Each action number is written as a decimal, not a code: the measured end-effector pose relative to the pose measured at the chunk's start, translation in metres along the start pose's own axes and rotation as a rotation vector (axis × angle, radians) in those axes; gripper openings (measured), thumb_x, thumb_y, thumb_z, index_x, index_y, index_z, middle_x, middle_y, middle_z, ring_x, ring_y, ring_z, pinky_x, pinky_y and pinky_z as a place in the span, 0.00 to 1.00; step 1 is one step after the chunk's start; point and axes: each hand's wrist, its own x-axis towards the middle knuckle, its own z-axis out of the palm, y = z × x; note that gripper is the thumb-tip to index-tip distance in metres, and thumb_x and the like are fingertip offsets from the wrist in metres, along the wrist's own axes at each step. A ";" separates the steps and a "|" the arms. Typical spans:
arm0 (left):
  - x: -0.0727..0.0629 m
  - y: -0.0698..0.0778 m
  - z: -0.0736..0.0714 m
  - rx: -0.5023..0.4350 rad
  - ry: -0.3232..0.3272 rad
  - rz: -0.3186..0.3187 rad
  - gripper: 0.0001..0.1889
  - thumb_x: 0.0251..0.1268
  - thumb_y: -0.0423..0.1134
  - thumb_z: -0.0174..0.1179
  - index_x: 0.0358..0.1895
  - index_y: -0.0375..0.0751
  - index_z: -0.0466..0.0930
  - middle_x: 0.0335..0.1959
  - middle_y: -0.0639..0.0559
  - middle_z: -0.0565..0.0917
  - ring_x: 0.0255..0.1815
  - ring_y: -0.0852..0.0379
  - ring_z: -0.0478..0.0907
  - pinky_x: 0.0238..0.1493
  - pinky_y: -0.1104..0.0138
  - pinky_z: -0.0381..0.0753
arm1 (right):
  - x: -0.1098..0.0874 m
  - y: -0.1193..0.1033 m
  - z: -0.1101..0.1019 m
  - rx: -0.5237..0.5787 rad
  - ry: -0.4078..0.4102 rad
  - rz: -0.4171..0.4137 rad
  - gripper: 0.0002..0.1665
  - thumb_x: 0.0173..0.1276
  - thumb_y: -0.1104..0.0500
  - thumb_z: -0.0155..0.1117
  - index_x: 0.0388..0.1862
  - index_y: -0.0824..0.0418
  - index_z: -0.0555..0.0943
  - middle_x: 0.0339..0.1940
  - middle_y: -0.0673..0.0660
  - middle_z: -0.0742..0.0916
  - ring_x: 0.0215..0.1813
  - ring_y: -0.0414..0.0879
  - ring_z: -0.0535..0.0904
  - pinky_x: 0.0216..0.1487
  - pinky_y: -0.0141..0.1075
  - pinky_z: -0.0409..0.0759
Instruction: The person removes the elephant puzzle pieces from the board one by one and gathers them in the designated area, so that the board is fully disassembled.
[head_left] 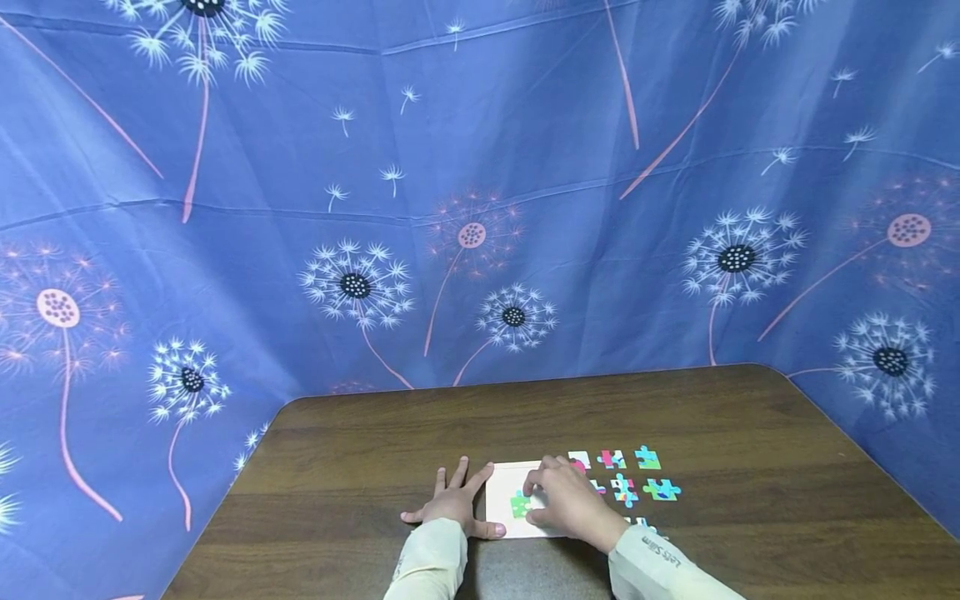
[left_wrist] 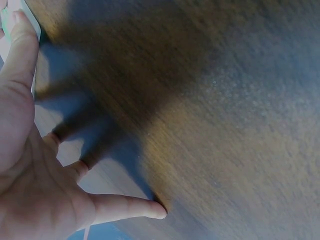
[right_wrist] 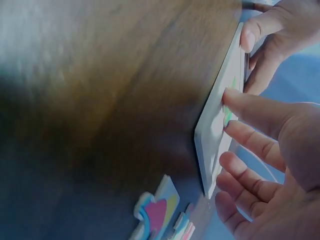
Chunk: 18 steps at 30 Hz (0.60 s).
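A pale rectangular puzzle board [head_left: 504,475] lies flat on the table, with a green jigsaw puzzle piece [head_left: 519,505] on it. My right hand [head_left: 572,502] is over the board, thumb and index finger pinching the green piece at its edges; its other fingers are loosely bent in the right wrist view. Spread wide, my left hand [head_left: 452,502] rests at the board's left side. Its thumb [left_wrist: 22,45] presses on the board's near left corner, and the other fingers reach onto the table. Part of the board is hidden under my right hand.
Several loose puzzle pieces lie right of the board, among them a green and blue piece [head_left: 647,458], a pink and white piece [head_left: 612,459] and a multicoloured piece [head_left: 624,490]. My right forearm partly covers the nearest ones. Behind the brown wooden table [head_left: 360,450] hangs a blue dandelion-print cloth [head_left: 450,108].
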 end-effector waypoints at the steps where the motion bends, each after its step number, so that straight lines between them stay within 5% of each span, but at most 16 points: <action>1: 0.000 0.000 0.000 0.001 0.000 0.000 0.51 0.48 0.60 0.76 0.78 0.70 0.60 0.82 0.55 0.54 0.82 0.39 0.48 0.49 0.15 0.57 | -0.001 0.000 0.000 0.001 -0.002 0.000 0.16 0.47 0.57 0.85 0.32 0.57 0.86 0.34 0.50 0.81 0.39 0.47 0.75 0.39 0.41 0.76; 18: -0.005 0.002 -0.004 -0.004 -0.003 0.015 0.50 0.49 0.58 0.76 0.78 0.67 0.60 0.82 0.53 0.55 0.82 0.38 0.48 0.49 0.15 0.57 | -0.029 0.019 -0.032 0.049 -0.001 0.062 0.15 0.52 0.54 0.84 0.36 0.50 0.86 0.38 0.46 0.81 0.44 0.46 0.77 0.43 0.46 0.78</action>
